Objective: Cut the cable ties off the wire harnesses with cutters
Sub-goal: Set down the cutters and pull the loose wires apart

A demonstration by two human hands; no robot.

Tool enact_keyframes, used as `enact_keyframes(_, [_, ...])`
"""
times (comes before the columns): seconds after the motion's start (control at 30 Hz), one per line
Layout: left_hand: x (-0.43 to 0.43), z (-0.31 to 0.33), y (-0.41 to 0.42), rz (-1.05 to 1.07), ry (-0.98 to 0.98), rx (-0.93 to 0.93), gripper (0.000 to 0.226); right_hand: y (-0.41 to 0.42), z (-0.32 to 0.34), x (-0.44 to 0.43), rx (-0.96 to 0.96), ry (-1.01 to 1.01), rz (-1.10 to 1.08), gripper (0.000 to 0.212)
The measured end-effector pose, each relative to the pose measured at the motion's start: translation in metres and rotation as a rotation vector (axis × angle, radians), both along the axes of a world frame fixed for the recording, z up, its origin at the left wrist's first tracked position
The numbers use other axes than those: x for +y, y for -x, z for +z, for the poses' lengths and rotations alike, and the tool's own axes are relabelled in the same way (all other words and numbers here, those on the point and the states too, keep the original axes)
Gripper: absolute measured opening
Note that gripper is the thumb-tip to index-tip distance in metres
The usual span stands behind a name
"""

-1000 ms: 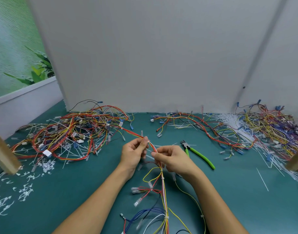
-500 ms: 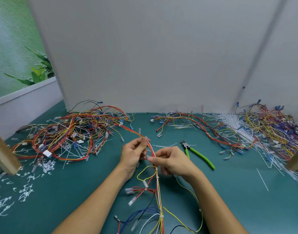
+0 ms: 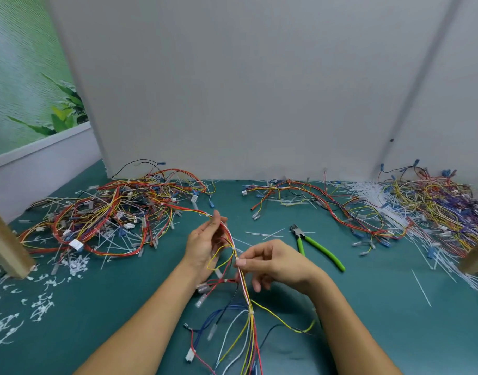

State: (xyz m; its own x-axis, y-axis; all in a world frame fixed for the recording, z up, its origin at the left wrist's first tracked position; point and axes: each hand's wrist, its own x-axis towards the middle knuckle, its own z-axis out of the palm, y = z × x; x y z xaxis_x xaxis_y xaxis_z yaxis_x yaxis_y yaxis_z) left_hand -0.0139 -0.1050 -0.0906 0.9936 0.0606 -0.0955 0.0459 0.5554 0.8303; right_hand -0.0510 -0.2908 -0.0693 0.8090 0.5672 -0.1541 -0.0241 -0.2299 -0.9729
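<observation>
Wire harness (image 3: 243, 288) hangs between my two hands over the green table (image 3: 368, 334), in the middle and close to me. Its bundle of red, yellow and white wires runs from the far pile down past my wrists, with loose ends spread on the mat.

My left hand (image 3: 202, 244) holds the bundle near its upper part, between thumb and fingers. The fingers stand straighter than half a second ago, when they were bunched tight on the wires.

My right hand (image 3: 273, 262) has slid down the bundle toward me. It was right against the left hand, and now it sits apart and lower. Thumb and forefinger pinch the wires just below a white cable tie (image 3: 233, 248), and the other fingers curl loosely. A second tie (image 3: 250, 313) circles the bundle further down.

The cutters (image 3: 313, 246), with green handles, lie on the mat just beyond my right hand, untouched, where they lay before.

A tangled pile of harnesses (image 3: 110, 212) sits to the far left, and another pile (image 3: 435, 207) to the far right. Cut tie scraps (image 3: 43, 307) dot the mat at the left.
</observation>
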Motion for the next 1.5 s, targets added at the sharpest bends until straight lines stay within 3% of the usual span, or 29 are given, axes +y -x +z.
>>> enact_keyframes(0.2, [-0.003,-0.006,-0.002,0.008,-0.062,-0.034,0.024,-0.003,-0.002,0.003,-0.009,-0.07,-0.066,0.012])
enact_keyframes(0.4, [-0.008,-0.013,-0.002,-0.229,-0.217,-0.181,0.024,-0.007,-0.003,0.0,-0.035,-0.094,-0.184,0.016])
enact_keyframes(0.87, [-0.011,-0.013,0.003,-0.231,-0.397,-0.212,0.042,-0.019,-0.018,0.002,-0.182,-0.007,-0.368,0.025])
enact_keyframes(1.0, [-0.012,-0.013,0.003,-0.187,-0.416,-0.198,0.031,-0.019,-0.019,0.001,-0.162,-0.059,-0.346,0.022])
enact_keyframes(1.13, [-0.01,-0.014,-0.001,-0.172,-0.305,-0.121,0.035,-0.019,-0.019,0.0,-0.206,-0.037,-0.352,0.014])
enact_keyframes(1.23, [-0.007,-0.017,-0.002,-0.225,-0.337,-0.185,0.027,-0.019,-0.019,0.0,-0.219,-0.02,-0.356,0.012])
enact_keyframes(1.5, [-0.01,-0.02,-0.003,-0.198,-0.401,-0.221,0.017,-0.016,-0.015,0.002,-0.247,0.055,-0.386,0.021])
